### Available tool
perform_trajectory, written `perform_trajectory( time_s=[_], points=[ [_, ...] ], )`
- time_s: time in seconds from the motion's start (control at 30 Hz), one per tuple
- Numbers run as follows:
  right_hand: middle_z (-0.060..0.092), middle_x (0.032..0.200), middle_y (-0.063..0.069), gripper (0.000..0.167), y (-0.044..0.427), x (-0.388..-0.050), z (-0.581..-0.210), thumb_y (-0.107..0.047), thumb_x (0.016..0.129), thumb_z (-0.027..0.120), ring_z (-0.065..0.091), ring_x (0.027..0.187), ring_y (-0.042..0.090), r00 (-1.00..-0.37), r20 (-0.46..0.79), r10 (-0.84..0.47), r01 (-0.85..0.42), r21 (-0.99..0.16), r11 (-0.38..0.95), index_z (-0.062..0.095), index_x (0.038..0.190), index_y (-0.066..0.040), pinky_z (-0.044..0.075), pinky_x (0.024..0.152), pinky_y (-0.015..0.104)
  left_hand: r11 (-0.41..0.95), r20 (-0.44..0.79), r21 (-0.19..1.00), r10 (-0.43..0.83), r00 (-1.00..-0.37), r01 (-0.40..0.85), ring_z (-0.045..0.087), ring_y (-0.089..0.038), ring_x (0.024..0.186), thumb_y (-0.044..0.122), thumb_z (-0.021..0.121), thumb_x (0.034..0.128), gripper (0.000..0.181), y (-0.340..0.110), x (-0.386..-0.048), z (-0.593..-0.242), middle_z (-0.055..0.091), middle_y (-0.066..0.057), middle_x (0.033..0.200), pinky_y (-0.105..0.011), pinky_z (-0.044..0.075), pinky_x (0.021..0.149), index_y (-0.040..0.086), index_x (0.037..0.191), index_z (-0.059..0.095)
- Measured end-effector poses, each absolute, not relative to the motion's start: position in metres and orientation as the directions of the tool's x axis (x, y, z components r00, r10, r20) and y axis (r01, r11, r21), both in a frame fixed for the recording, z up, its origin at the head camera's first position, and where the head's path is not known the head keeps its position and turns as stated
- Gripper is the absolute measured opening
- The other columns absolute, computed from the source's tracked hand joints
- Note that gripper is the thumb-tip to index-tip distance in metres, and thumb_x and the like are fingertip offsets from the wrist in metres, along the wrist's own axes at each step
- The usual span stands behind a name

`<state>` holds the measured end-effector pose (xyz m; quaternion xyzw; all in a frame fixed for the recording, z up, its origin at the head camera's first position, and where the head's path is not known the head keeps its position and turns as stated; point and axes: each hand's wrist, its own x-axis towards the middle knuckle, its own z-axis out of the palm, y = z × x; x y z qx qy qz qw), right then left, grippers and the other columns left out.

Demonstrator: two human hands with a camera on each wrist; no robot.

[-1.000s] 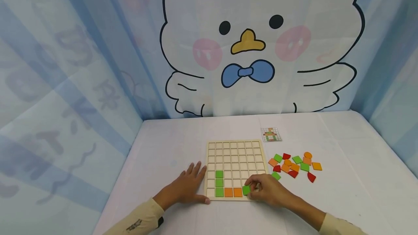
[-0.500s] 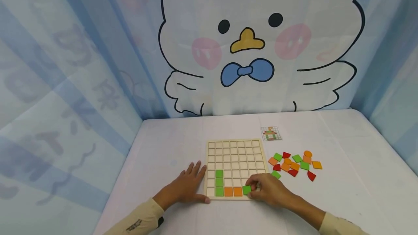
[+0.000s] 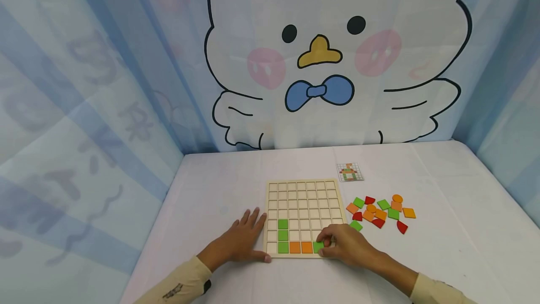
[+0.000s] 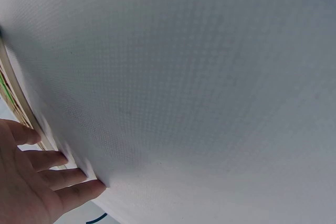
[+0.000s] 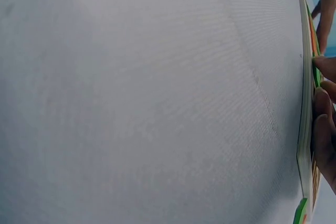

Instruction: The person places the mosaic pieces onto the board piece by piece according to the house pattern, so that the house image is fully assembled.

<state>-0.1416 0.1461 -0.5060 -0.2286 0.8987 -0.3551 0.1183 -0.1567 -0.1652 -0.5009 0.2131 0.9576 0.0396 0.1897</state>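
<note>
A wooden grid board (image 3: 302,203) lies on the white table. Along its left edge rests my left hand (image 3: 239,240), fingers spread, with the thumb by the near corner. My right hand (image 3: 348,246) pinches a green square tile (image 3: 318,247) at the bottom row, just right of two orange tiles (image 3: 301,247). That same green tile (image 5: 316,73) shows edge-on between finger and thumb in the right wrist view. A column of green tiles (image 3: 283,235) fills cells on the board's left side. Part of the board's lower right is hidden behind my right hand.
Right of the board lie several loose tiles (image 3: 381,215): green and orange squares, orange rounds and red quarter-circles. A small pattern card (image 3: 349,172) sits behind them. Curtains with a printed cartoon bird (image 3: 320,55) stand around the table.
The green tile in my right hand has shifted slightly and now lies more squarely in line with the bottom row. My left hand stays on the board's edge.
</note>
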Motion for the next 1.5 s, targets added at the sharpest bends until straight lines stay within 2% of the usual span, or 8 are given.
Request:
perform_trajectory(
  time_s=[0.43, 0.63, 1.0, 1.2, 1.4, 1.5],
  points=[
    [0.056, 0.074, -0.014, 0.017, 0.144, -0.142, -0.503, -0.023, 0.081, 0.084, 0.049, 0.067, 0.002, -0.872, -0.067, -0.484, -0.316, -0.679, 0.663, 0.075, 0.093, -0.017, 0.041, 0.061, 0.021, 0.904, -0.348, 0.168, 0.428, -0.834, 0.394, 0.02, -0.044, 0.152, 0.08, 0.064, 0.0761, 0.116, -0.166, -0.155, -0.495, 0.018, -0.019, 0.167, -0.06, 0.034, 0.114, 0.011, 0.16, 0.023],
    [0.059, 0.078, -0.014, 0.022, 0.15, -0.144, -0.501, -0.028, 0.082, 0.083, 0.051, 0.071, 0.002, -0.851, -0.077, -0.519, -0.318, -0.712, 0.627, 0.074, 0.099, -0.016, 0.044, 0.064, 0.021, 0.907, -0.353, 0.155, 0.421, -0.836, 0.392, 0.02, -0.044, 0.152, 0.081, 0.063, 0.0748, 0.117, -0.165, -0.156, -0.498, 0.018, -0.018, 0.167, -0.059, 0.034, 0.115, 0.012, 0.161, 0.023],
    [0.063, 0.089, -0.008, 0.034, 0.186, -0.158, -0.497, -0.035, 0.087, 0.079, 0.05, 0.059, 0.004, -0.838, -0.059, -0.542, -0.302, -0.777, 0.552, 0.071, 0.111, -0.011, 0.043, 0.054, 0.019, 0.906, -0.354, 0.152, 0.422, -0.834, 0.394, 0.02, -0.043, 0.152, 0.082, 0.062, 0.0746, 0.118, -0.166, -0.157, -0.501, 0.017, -0.017, 0.167, -0.06, 0.034, 0.114, 0.012, 0.161, 0.023],
    [0.063, 0.09, -0.007, 0.035, 0.208, -0.162, -0.497, -0.033, 0.087, 0.078, 0.05, 0.06, 0.004, -0.875, -0.026, -0.483, -0.298, -0.758, 0.58, 0.071, 0.112, -0.009, 0.043, 0.054, 0.02, 0.905, -0.355, 0.15, 0.425, -0.833, 0.398, 0.02, -0.043, 0.152, 0.083, 0.061, 0.0749, 0.117, -0.166, -0.157, -0.501, 0.017, -0.017, 0.167, -0.06, 0.034, 0.114, 0.012, 0.161, 0.023],
    [0.065, 0.088, -0.009, 0.028, 0.224, -0.163, -0.502, -0.027, 0.085, 0.081, 0.046, 0.062, 0.003, -0.918, 0.012, -0.397, -0.293, -0.696, 0.655, 0.072, 0.107, -0.012, 0.041, 0.055, 0.02, 0.907, -0.354, 0.149, 0.421, -0.835, 0.394, 0.02, -0.044, 0.152, 0.082, 0.062, 0.0749, 0.117, -0.165, -0.157, -0.501, 0.017, -0.017, 0.167, -0.06, 0.034, 0.114, 0.013, 0.161, 0.023],
    [0.064, 0.087, -0.01, 0.025, 0.228, -0.164, -0.506, -0.026, 0.083, 0.082, 0.046, 0.068, 0.004, -0.932, 0.027, -0.361, -0.289, -0.655, 0.698, 0.073, 0.104, -0.015, 0.039, 0.059, 0.02, 0.907, -0.353, 0.148, 0.42, -0.836, 0.394, 0.02, -0.043, 0.152, 0.082, 0.063, 0.0749, 0.117, -0.165, -0.157, -0.501, 0.018, -0.017, 0.167, -0.06, 0.034, 0.114, 0.012, 0.161, 0.023]
  ],
)
